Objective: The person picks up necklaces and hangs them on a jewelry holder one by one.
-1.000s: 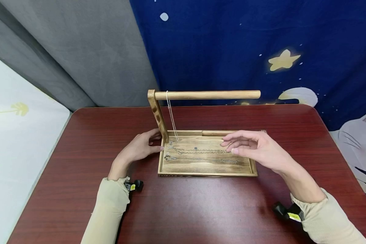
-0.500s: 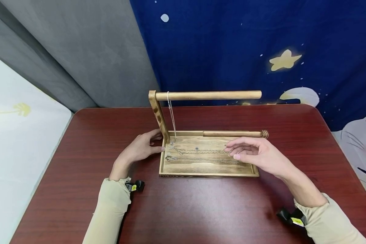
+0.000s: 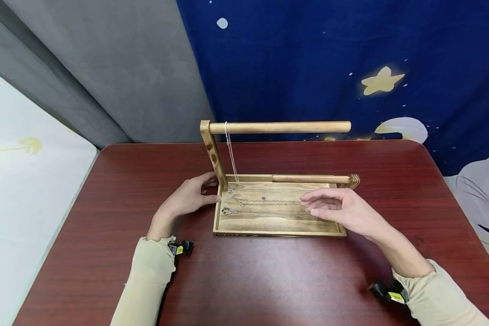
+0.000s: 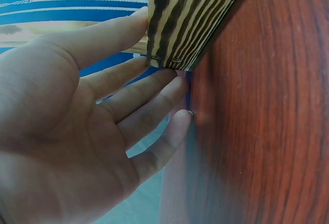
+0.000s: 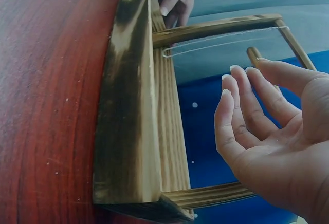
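A wooden jewelry stand (image 3: 212,154) combines a shallow tray (image 3: 269,233), a post and a horizontal rod (image 3: 285,127). One thin silver necklace (image 3: 231,154) hangs from the rod close to the post. More fine chains (image 3: 269,203) lie across the tray floor, with pendants at their left ends. My left hand (image 3: 189,194) touches the tray's back left corner, thumb on the left side, other fingers extended behind. Over the tray's right part, my right hand (image 3: 344,206) hovers with loosely bent fingers. In the right wrist view, nothing shows between these fingers (image 5: 257,108).
The dark red table (image 3: 269,280) surrounds the stand on all sides. A second, shorter wooden bar (image 3: 309,179) runs along the tray's back edge. Behind the table hang a grey curtain (image 3: 106,68) and a blue curtain (image 3: 289,59) with a star and cat print.
My right hand has drawn slightly forward and down from the tray's back edge, uncovering the short bar's right end. My left hand stays at the corner. The hanging necklace sways slightly.
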The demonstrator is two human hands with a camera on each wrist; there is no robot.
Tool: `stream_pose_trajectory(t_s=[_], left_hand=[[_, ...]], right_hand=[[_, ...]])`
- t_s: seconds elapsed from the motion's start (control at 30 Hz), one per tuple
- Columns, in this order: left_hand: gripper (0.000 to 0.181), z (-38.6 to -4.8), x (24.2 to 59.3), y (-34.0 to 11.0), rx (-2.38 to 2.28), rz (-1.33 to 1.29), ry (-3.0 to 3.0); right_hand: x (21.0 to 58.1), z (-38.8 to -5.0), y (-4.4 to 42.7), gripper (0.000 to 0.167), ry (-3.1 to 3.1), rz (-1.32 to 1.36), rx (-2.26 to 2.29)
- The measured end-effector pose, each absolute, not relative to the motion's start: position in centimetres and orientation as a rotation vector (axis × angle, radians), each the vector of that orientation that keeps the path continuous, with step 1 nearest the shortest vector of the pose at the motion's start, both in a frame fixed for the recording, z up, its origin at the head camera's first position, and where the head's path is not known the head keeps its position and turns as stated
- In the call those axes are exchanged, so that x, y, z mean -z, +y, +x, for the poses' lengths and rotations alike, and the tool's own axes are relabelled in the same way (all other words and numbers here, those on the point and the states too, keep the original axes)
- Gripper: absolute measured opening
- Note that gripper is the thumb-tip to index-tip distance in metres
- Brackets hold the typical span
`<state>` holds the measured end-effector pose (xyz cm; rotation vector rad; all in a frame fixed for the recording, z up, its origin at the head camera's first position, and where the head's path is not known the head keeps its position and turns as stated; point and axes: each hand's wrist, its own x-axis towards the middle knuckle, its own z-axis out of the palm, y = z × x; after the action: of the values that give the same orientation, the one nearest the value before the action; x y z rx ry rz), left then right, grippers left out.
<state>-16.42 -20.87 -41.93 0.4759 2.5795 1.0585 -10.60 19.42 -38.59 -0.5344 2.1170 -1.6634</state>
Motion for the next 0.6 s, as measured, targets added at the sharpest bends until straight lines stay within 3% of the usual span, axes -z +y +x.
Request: stream_pose_trajectory(t_s=[0.6], left_hand=[[0.065, -16.5, 41.8, -20.8, -1.057, 0.467, 2.574]], right_hand=[[41.4, -10.8, 18.7, 0.029, 2.165, -0.522, 1.669]])
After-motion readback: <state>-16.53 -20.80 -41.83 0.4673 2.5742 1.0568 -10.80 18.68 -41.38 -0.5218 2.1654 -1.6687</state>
